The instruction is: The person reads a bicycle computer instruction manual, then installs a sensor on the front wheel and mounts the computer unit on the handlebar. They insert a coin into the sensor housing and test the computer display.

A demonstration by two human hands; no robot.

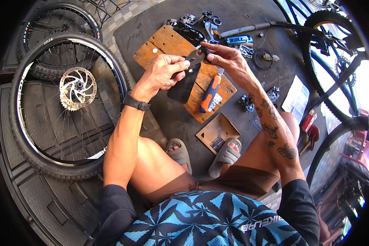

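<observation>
My left hand (164,73) is closed around a dark flat wrench (193,58), whose notched end points toward my other hand. Between the thumb and fingers of my right hand (227,57) is a small dark part (206,54), whose exact kind I cannot make out. The wrench's end meets or overlaps this part; whether it grips it is unclear. Both hands are above a worn wooden board (151,43). On the board, below the hands, lie a dark glossy flat slab (180,91) and a tool with an orange and blue handle (210,95).
Bicycle wheels lean at the left, the nearer one with a disc rotor (78,86). Blue-handled pliers (211,30), a blue tool (238,39) and a chainring (263,58) lie beyond the board. Cardboard (217,133) lies by my feet. A bike tyre (311,53) stands right.
</observation>
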